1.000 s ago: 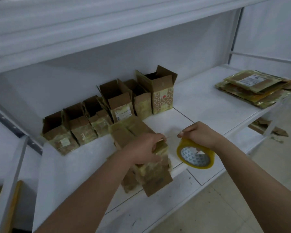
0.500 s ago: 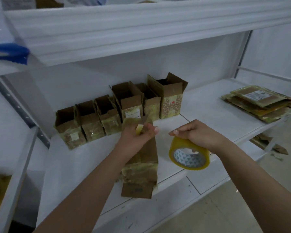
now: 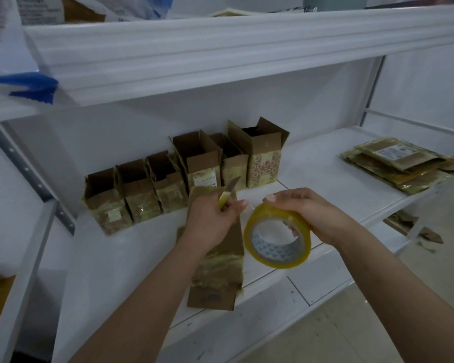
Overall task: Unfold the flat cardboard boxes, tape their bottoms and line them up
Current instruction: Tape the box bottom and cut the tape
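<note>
Fingers of the left hand [image 3: 212, 221] were curled round a small yellow-handled knife [image 3: 227, 194], blade pointing up toward the row of boxes, while the fingertips seemed also to pinch at the free end of the tape, a thin clear strip barely visible between the two hands. Just to the right of centre, the right hand [image 3: 306, 213] gripped the yellow tape roll [image 3: 277, 239], thumb over the top and fingers hooked through the core. To my eye the step was drawing off a length to seal a bottom, and it would go best with the strip kept taut and level, pulled long enough to lap over both sides, and cut close to the roll with the blade angled away from the fingers. Beneath the left forearm lay the box being worked on [image 3: 219, 271], on its side on the white shelf [image 3: 325, 174], its nearer flaps open toward the lower edge of the frame. Behind it, at mid-frame, six opened boxes [image 3: 184, 176] stood in a line against the back wall, and a stack of flat cartons [image 3: 399, 163] waited at the right edge. Whether the lying box's bottom was already closed I could not tell; the left hand covered its far end. Things on the upper shelf were cut off at the top of the frame.
</note>
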`<act>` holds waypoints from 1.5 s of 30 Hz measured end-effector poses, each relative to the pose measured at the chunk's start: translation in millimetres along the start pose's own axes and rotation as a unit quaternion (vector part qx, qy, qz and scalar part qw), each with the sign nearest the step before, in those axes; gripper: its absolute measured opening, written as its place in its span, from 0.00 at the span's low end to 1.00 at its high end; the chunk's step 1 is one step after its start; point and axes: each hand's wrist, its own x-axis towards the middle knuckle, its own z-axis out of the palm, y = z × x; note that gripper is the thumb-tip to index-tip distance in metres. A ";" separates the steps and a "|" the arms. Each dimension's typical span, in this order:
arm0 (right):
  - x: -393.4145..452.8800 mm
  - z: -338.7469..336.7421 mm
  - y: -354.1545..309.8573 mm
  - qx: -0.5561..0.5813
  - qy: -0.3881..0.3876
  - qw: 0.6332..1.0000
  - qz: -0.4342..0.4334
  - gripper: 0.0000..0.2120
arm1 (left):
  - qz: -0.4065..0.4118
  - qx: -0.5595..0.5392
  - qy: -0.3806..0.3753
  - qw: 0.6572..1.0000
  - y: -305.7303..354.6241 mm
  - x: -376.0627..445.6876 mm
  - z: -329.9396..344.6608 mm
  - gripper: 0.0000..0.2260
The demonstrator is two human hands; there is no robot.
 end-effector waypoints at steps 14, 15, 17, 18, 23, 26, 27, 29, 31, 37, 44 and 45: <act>6.7 -8.0 16.2 -0.278 0.016 0.960 0.002 0.21 | -0.115 0.050 0.112 0.986 -46.7 -39.7 -71.0 0.19; 7.4 -4.7 18.8 -0.281 0.010 0.960 0.003 0.22 | -0.121 0.050 0.112 0.985 -50.9 -45.4 -71.2 0.20; 9.4 1.0 22.2 -0.272 0.001 0.962 0.004 0.23 | -0.129 0.046 0.119 0.983 -58.6 -54.8 -70.6 0.20; 10.5 3.9 23.7 -0.270 0.000 0.963 0.004 0.25 | -0.132 0.040 0.124 0.983 -62.2 -58.5 -70.0 0.19; 18.3 15.6 42.3 -0.276 -0.003 0.961 0.007 0.22 | -0.151 0.026 0.119 0.981 -79.5 -67.6 -66.2 0.19; 24.8 20.5 58.2 -0.280 -0.007 0.960 0.015 0.20 | -0.164 0.024 0.117 0.979 -92.8 -70.0 -60.0 0.19; 26.8 22.6 63.9 -0.286 -0.008 0.958 0.020 0.20 | -0.176 0.014 0.116 0.977 -98.2 -70.7 -56.3 0.20; 29.9 29.6 76.1 -0.293 -0.008 0.956 0.029 0.21 | -0.218 -0.029 0.109 0.969 -109.6 -73.4 -47.5 0.22; 32.2 40.2 86.6 -0.277 -0.003 0.960 0.036 0.21 | -0.265 -0.097 0.096 0.955 -120.3 -78.2 -38.4 0.22; 38.1 63.2 97.4 -0.245 -0.019 0.969 0.026 0.21 | -0.358 -0.280 0.089 0.886 -133.9 -97.5 -15.6 0.20; 40.7 59.5 99.0 -0.246 -0.022 0.969 0.032 0.20 | -0.426 -0.309 0.054 0.849 -130.0 -109.3 10.3 0.18; 40.9 59.2 98.5 -0.248 -0.025 0.968 0.032 0.21 | -0.426 -0.302 0.045 0.852 -133.2 -111.5 9.5 0.16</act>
